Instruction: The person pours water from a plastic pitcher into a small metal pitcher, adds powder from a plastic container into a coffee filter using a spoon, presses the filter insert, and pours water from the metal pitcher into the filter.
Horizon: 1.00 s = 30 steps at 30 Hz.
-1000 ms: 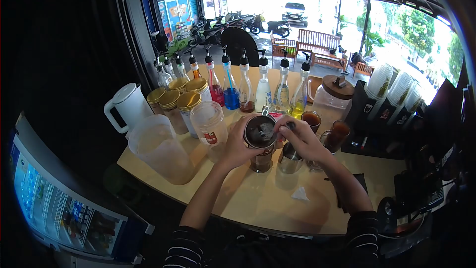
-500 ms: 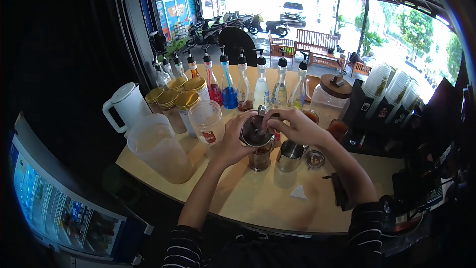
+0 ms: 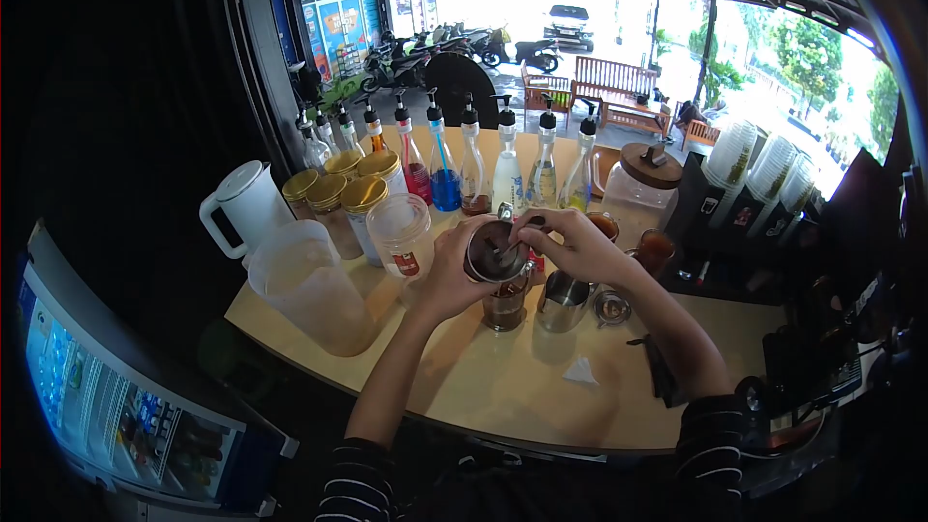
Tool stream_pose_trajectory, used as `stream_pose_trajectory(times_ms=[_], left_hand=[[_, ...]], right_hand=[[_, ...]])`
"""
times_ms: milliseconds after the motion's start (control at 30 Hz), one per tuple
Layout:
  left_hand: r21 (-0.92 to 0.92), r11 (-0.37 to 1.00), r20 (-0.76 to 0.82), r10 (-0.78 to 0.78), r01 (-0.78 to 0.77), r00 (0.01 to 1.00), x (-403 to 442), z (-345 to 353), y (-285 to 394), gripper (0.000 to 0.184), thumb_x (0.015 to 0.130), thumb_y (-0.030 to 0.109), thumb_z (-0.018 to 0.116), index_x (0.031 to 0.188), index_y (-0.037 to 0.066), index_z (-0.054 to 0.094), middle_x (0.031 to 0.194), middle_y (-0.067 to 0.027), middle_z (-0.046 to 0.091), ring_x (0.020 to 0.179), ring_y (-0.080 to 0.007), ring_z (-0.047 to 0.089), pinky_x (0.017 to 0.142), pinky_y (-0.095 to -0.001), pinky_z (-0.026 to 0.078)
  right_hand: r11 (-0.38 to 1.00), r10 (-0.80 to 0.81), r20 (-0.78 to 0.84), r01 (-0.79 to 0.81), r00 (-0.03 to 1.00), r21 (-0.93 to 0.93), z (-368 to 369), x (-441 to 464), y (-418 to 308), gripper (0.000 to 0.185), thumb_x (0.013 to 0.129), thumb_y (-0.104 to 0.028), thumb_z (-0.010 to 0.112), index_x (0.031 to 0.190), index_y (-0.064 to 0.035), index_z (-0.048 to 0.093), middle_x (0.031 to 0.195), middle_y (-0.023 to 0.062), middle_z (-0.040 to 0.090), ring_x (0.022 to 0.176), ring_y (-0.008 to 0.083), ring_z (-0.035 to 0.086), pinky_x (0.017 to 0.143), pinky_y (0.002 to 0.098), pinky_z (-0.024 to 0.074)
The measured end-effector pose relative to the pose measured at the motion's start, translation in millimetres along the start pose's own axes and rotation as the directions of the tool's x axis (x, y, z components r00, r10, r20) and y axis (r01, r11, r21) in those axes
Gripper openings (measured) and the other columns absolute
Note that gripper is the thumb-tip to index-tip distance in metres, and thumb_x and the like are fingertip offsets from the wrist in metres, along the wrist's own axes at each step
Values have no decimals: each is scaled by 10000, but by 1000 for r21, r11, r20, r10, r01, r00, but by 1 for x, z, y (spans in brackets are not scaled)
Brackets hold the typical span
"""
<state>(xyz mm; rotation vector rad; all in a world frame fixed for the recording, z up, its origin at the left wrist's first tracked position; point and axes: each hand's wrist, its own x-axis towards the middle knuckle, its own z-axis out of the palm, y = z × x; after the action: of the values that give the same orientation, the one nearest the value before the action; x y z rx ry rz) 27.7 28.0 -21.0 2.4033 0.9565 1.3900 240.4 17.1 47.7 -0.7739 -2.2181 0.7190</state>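
My left hand [image 3: 450, 275] is wrapped round a metal cup [image 3: 497, 251], tilted so that its dark inside faces me. In my right hand [image 3: 565, 240] the fingers are pinched on the handle of a spoon, whose lower part is inside the cup. Right below the metal cup stands a glass mug [image 3: 505, 310] with brown liquid. A steel pitcher [image 3: 564, 302] is just right of that mug, and a small round metal piece [image 3: 612, 308] lies beyond it, under my right forearm.
Pump bottles [image 3: 446, 184] line the counter's back. Gold-lidded jars [image 3: 362, 195], a clear tub [image 3: 399, 227], a large plastic pitcher [image 3: 314, 285] and a white jug [image 3: 249, 208] stand left. Right are brown drinks [image 3: 654, 249], a wooden-lidded jar [image 3: 638, 193] and stacked cups [image 3: 732, 155].
Compared with a second ago, the metal cup is a little lower and left, and its inside looks emptier. My right hand has moved left over its rim, with the forearm raised.
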Motion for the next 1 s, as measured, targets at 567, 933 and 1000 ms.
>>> stream_pose_trajectory(times_ms=[567, 933, 1000], left_hand=[[-140, 964, -58, -236, 226, 970, 14, -3, 12, 699, 568, 216, 869, 1159, 18, 553, 1085, -113, 639, 1020, -218, 621, 924, -343, 459], [-81, 949, -30, -308, 304, 951, 16, 1, 16, 731, 580, 233, 864, 1186, -13, 534, 1050, -142, 666, 964, -221, 657, 864, -333, 515], [-72, 948, -32, -314, 312, 949, 12, 5, 15, 729, 576, 237, 866, 1177, -15, 540, 1049, -143, 666, 965, -222, 656, 861, -332, 516]], right_hand=[[867, 185, -682, 209, 708, 452, -21, -79, 20, 206, 972, -206, 534, 953, -3, 569, 782, 102, 655, 660, 87, 576, 630, 212, 457], [968, 121, -662, -236, 740, -87, -7, -158, 57, 94, 902, -82, 613, 900, 10, 633, 706, 51, 644, 628, 79, 581, 611, 234, 466], [917, 45, -613, -276, 789, -288, 0, -167, 71, 91, 860, -68, 641, 921, 0, 642, 718, 89, 638, 642, 144, 619, 601, 273, 476]])
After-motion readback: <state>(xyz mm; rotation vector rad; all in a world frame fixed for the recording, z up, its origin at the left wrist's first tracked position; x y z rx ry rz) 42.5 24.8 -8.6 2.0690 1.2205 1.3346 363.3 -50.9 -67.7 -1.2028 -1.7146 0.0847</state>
